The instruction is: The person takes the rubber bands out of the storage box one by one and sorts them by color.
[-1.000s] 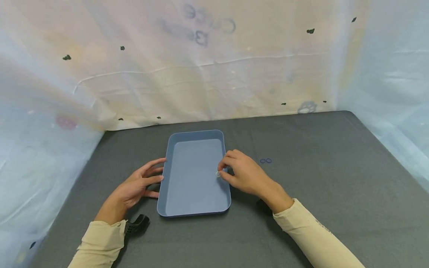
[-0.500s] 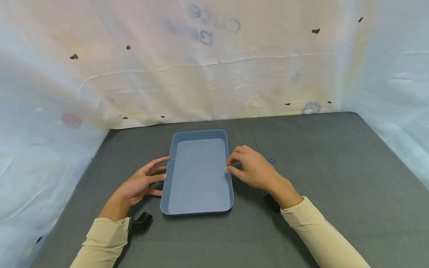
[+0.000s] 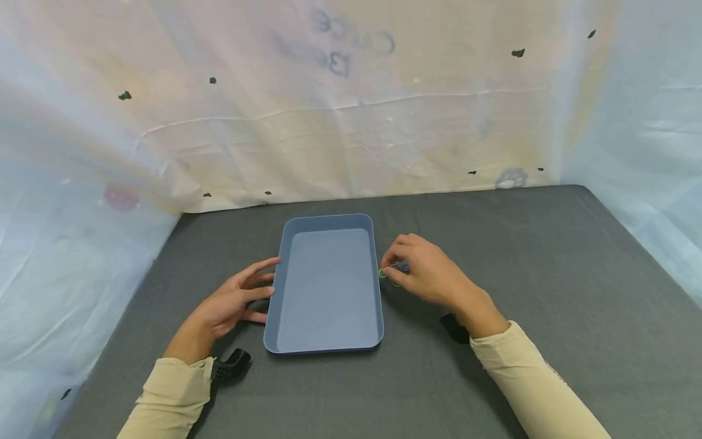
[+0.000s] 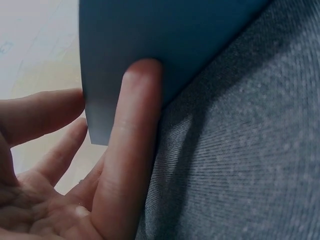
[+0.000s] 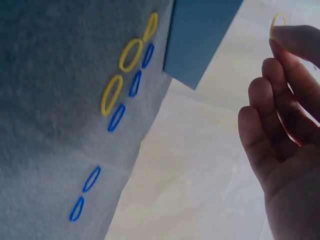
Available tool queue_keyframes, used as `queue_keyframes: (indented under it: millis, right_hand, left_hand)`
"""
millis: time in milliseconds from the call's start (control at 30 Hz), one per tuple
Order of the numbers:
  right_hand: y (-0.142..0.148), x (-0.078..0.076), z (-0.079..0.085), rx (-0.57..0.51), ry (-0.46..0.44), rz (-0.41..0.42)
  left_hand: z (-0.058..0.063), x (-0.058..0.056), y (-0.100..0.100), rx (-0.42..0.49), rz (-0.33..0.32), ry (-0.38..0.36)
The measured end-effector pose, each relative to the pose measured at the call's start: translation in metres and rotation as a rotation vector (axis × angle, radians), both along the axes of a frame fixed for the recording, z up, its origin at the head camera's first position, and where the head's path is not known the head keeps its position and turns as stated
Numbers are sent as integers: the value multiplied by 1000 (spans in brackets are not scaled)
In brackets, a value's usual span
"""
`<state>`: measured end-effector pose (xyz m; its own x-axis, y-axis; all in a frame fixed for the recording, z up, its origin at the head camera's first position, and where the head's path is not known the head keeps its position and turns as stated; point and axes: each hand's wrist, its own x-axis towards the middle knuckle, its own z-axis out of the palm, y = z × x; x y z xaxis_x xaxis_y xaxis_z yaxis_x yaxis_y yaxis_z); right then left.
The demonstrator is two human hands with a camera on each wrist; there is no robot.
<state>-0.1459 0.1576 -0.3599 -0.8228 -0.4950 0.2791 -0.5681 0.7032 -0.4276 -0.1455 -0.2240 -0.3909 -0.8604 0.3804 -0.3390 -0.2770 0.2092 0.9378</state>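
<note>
A shallow blue-grey rectangular tray lies on the dark cloth. My left hand touches its left side with fairly straight fingers; the left wrist view has one fingertip against the outer wall. Just past the tray's right rim, my right hand pinches a small thin yellow rubber band between thumb and forefinger. Three yellow rubber bands and several blue rubber bands lie in two rows on the cloth in the right wrist view. From the head, my right hand hides most of them.
Grey cloth covers the table on both sides of the tray. A pale printed sheet hangs behind the table's far edge, with pale sheets at both sides. Black straps show at the wrists.
My right hand has moved right, from over the tray to beyond its right rim, still pinching the yellow rubber band and now covering the blue ones. My left hand stays at the tray.
</note>
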Motion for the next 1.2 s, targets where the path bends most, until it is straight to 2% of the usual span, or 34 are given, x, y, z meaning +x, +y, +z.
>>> queue_keyframes:
  millis: [633,867,1200]
  right_hand:
    - [23,-2,12,7,-33,-14]
    - [27,0,13,12,-72,-20]
    - [41,-3,14,62,-88,-51]
  left_hand:
    - [1,-1,1,-43,-17,7]
    - [1,-1,2,-49,-14,2]
    - [0,-1,0,-38,-21,3]
